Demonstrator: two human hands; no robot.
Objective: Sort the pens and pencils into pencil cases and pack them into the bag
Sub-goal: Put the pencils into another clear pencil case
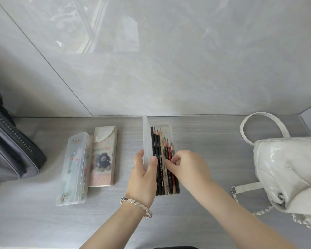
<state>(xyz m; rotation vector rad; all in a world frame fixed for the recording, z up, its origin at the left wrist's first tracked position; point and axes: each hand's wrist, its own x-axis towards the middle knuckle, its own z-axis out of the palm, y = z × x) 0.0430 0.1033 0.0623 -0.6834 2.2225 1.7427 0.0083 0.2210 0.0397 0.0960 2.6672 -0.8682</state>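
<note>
Both bare forearms reach forward from the bottom edge, converging toward the middle. The left hand (142, 174) stands on edge, palm turned inward, thumb extended upward, a silver bracelet (136, 205) around its wrist. The right hand (187, 168) lies palm down, fingers curled and pinched leftward.

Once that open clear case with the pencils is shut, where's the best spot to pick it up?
Probably across its long sides, mid-length, coming from above. The clear case lies flat on the table, long and narrow, running away from the person, so a grip spans its width easily. The left hand holds the raised lid on its left; the right hand rests on the pencils.
</note>
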